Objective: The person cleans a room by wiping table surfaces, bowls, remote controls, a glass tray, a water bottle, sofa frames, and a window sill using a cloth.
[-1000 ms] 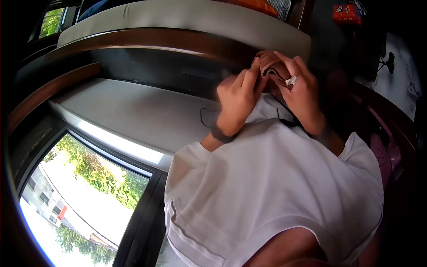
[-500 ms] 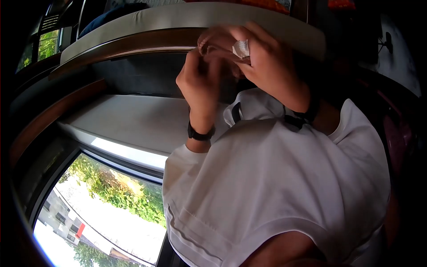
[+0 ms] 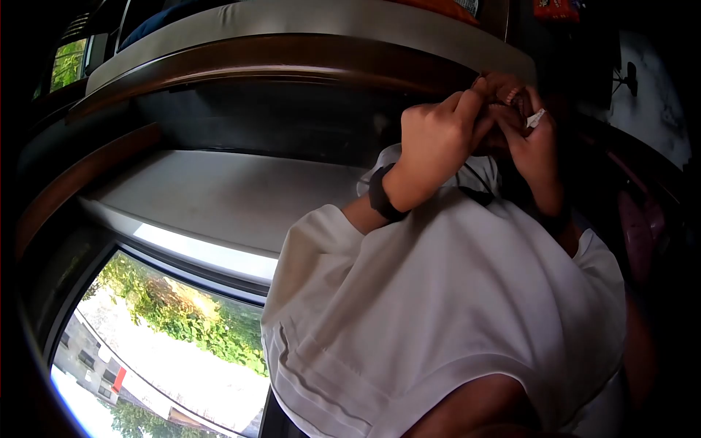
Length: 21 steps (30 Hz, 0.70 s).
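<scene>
A small brown cloth item (image 3: 502, 85), with a ribbed or stitched edge, is bunched between both hands. My left hand (image 3: 437, 146), with a dark band on the wrist, pinches its left side between thumb and fingers. On its other side, my right hand (image 3: 535, 150) has its fingers wrapped round the cloth. A small white piece, like a tag or paper (image 3: 536, 118), shows by the right fingers. Part of the cloth is hidden behind the fingers and in shadow. Below the hands is the white shirt (image 3: 453, 292) that I wear.
Ahead is a pale cushion (image 3: 292, 22) above a brown wooden rail (image 3: 241, 62). To the left are a grey ledge (image 3: 219, 186) and a window (image 3: 168, 328). A red packet (image 3: 556, 9) lies at the top right, and a purple object (image 3: 637, 230) is at the right.
Both hands moved left and up with the brown cloth, then back to the right and down. The cloth, spread and blurred half a second ago, is now more compact. The view has shifted slightly.
</scene>
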Tool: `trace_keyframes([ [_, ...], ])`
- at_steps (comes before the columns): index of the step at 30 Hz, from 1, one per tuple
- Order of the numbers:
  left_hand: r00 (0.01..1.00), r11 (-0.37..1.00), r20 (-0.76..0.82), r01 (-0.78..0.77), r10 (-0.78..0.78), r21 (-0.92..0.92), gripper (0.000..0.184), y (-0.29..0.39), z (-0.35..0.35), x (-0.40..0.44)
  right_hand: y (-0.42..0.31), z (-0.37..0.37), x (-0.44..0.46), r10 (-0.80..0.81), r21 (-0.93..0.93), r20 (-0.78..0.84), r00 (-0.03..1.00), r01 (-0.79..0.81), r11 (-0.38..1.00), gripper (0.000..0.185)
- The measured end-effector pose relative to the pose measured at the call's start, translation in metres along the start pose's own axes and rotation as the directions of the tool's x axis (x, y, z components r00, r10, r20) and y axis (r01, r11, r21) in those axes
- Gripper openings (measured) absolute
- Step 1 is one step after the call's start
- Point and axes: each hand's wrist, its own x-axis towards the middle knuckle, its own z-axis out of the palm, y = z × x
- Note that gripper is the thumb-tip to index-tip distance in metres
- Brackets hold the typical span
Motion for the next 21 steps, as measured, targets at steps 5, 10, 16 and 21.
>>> trace_keyframes([
  [5, 0.996, 0.998, -0.087, -0.005, 0.000, -0.058, 0.033, -0.013, -0.013, 0.005, -0.036, 0.007, 0.015, -0.096, -0.068, -0.009, 0.995, 0.096, 0.993, 0.033],
  [10, 0.971, 0.994, -0.217, 0.092, -0.102, -0.055, 0.034, -0.042, -0.039, 0.007, -0.066, 0.042, 0.044, -0.271, -0.139, -0.014, 0.962, 0.267, 0.954, 0.032],
  [16, 0.879, 0.982, -0.439, 0.185, -0.184, -0.041, 0.032, -0.087, -0.078, -0.021, -0.101, 0.112, 0.051, -0.617, -0.272, -0.057, 0.785, 0.583, 0.766, 0.059],
  [21, 0.844, 0.974, -0.488, 0.216, -0.223, -0.071, 0.032, -0.123, -0.065, -0.087, -0.069, 0.153, 0.017, -0.603, -0.185, 0.134, 0.786, 0.618, 0.764, 0.064],
])
